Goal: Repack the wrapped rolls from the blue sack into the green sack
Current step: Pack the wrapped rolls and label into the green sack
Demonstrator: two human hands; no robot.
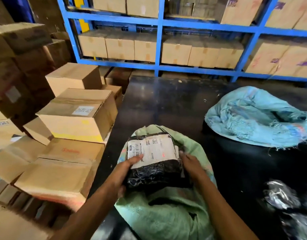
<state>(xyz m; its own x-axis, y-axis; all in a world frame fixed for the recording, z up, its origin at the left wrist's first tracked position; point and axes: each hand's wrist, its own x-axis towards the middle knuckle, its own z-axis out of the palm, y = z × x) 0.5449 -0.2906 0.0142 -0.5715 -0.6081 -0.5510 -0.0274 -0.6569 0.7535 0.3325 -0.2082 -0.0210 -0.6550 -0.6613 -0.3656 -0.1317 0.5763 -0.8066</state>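
A black wrapped roll (pixel 154 172) with a white shipping label on top sits in the mouth of the green sack (pixel 168 212) on the black table. My left hand (pixel 125 172) grips its left side, thumb on the label. My right hand (pixel 190 163) holds its right side. The blue sack (pixel 253 118) lies crumpled and open at the right of the table, apart from both hands. More black wrapped rolls (pixel 284 198) lie blurred at the table's near right edge.
The black table (pixel 166 104) stretches ahead. Stacked cardboard boxes (pixel 76 115) crowd the left side, close to the table edge. A blue metal rack (pixel 158 49) filled with cartons stands behind the table.
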